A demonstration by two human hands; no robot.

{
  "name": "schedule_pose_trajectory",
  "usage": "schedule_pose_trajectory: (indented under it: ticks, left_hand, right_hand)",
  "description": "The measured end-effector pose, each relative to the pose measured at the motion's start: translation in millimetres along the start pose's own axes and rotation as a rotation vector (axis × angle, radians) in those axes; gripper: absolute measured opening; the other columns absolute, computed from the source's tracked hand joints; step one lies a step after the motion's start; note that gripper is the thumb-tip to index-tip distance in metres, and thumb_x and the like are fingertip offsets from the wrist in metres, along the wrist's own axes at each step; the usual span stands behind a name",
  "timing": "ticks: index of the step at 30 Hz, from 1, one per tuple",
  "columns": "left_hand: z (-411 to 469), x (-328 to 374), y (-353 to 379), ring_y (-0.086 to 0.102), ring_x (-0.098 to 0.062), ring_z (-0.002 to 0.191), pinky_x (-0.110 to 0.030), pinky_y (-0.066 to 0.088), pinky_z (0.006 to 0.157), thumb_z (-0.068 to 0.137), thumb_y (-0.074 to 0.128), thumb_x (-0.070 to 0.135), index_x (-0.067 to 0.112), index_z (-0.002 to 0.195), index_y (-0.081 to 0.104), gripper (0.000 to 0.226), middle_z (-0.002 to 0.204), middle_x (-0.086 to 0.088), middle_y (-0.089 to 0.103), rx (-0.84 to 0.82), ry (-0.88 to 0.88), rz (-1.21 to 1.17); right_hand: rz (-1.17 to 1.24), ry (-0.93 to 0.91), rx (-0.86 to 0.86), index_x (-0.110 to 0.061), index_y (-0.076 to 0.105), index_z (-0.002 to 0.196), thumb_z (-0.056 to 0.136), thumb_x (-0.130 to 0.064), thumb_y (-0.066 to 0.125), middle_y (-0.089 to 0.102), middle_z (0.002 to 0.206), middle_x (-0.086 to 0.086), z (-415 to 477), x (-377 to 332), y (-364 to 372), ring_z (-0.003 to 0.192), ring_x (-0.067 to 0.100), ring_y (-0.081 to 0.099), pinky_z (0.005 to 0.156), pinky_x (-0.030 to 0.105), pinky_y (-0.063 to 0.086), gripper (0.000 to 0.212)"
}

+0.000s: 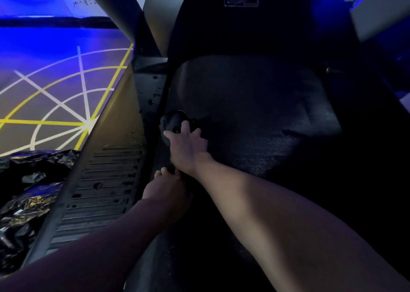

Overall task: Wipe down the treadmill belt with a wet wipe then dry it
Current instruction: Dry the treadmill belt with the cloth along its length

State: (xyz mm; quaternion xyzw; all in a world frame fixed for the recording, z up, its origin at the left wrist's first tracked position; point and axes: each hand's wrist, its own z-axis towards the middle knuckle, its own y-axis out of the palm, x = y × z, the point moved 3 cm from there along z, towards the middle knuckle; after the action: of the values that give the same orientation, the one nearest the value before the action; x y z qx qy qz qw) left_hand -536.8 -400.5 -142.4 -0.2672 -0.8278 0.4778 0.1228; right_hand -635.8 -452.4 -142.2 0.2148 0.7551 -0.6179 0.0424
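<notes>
The dark treadmill belt (pixel 255 105) runs away from me through the middle of the dim view. My right hand (pixel 188 149) reaches forward to the belt's left edge and presses a crumpled grey wipe (pixel 172 119) against it, fingers over the wad. My left hand (pixel 170 187) rests closer to me at the belt's left edge, just behind the right wrist, fingers curled down on the edge; whether it holds anything is hidden.
The ribbed side rail (pixel 104 185) of the treadmill lies left of the belt. A crumpled black plastic bag (pixel 26 194) sits on the floor beyond it. The floor (pixel 55 91) has white and yellow lines. The motor hood (pixel 239 20) rises at the far end.
</notes>
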Motion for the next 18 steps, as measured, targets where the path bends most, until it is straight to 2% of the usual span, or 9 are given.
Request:
schedule_pose_trajectory:
  ticks: [3,6,8,10,12,15,18]
  left_hand:
    - [-2.3,15.6,-1.9,0.026,-0.045,0.139,-0.047,0.039,0.104,0.093,0.042,0.058,0.020,0.150,0.017,0.073,0.149,-0.029,0.026,-0.084,-0.106,-0.114]
    - [-6.1,34.1,-2.4,0.012,-0.046,0.143,-0.050,0.034,0.106,0.092,0.044,0.060,0.021,0.147,0.016,0.074,0.154,-0.032,0.011,-0.053,-0.176,-0.068]
    - [-5.4,42.0,-3.1,0.013,-0.040,0.144,-0.048,0.033,0.107,0.091,0.048,0.056,0.017,0.144,0.022,0.071,0.156,-0.022,0.009,0.006,-0.138,-0.038]
    - [-1.6,55.2,-6.8,0.021,-0.030,0.141,-0.044,0.035,0.105,0.090,0.055,0.047,0.017,0.141,0.027,0.066,0.154,-0.011,0.015,0.104,0.042,0.004]
    - [1.1,75.8,-8.8,0.031,-0.028,0.132,-0.042,0.039,0.101,0.086,0.058,0.040,0.019,0.137,0.032,0.061,0.145,-0.008,0.027,0.147,0.167,0.023]
    - [2.9,108.5,-10.1,0.034,-0.035,0.127,-0.046,0.042,0.095,0.085,0.056,0.053,0.024,0.139,0.027,0.067,0.140,-0.014,0.031,0.068,0.052,-0.029]
    - [4.2,133.9,-8.0,0.027,-0.043,0.133,-0.054,0.041,0.095,0.078,0.055,0.073,0.041,0.145,0.013,0.085,0.150,-0.026,0.016,-0.040,-0.066,-0.075]
  right_hand:
    - [-0.064,0.073,-0.001,-0.039,0.038,0.144,0.102,-0.029,0.045,0.018,0.149,0.013,-9.0,25.1,-4.9,0.116,0.042,0.040,0.087,0.052,0.049,0.043]
    - [-0.056,0.134,-0.026,-0.042,0.035,0.145,0.100,-0.026,0.050,0.018,0.148,0.012,-20.3,57.8,-14.6,0.117,0.041,0.038,0.088,0.051,0.049,0.051]
    - [-0.030,0.168,-0.002,-0.042,0.036,0.145,0.099,-0.024,0.051,0.020,0.145,0.010,-30.9,82.8,-22.9,0.116,0.040,0.039,0.089,0.051,0.050,0.052]
    - [-0.008,0.201,0.031,-0.042,0.039,0.144,0.098,-0.021,0.052,0.023,0.142,0.009,-41.4,107.7,-30.2,0.116,0.039,0.039,0.088,0.050,0.051,0.053]
    - [-0.006,0.240,0.042,-0.044,0.038,0.145,0.096,-0.020,0.055,0.024,0.141,0.008,-51.3,131.7,-35.9,0.117,0.038,0.039,0.087,0.049,0.051,0.057]
    - [-0.003,0.297,0.037,-0.045,0.033,0.148,0.095,-0.022,0.060,0.021,0.144,0.008,-66.2,166.4,-44.5,0.120,0.039,0.037,0.085,0.047,0.049,0.064]
    - [0.007,0.342,0.054,-0.044,0.032,0.149,0.094,-0.022,0.060,0.021,0.145,0.008,-83.8,201.9,-52.4,0.121,0.040,0.037,0.082,0.045,0.047,0.065]
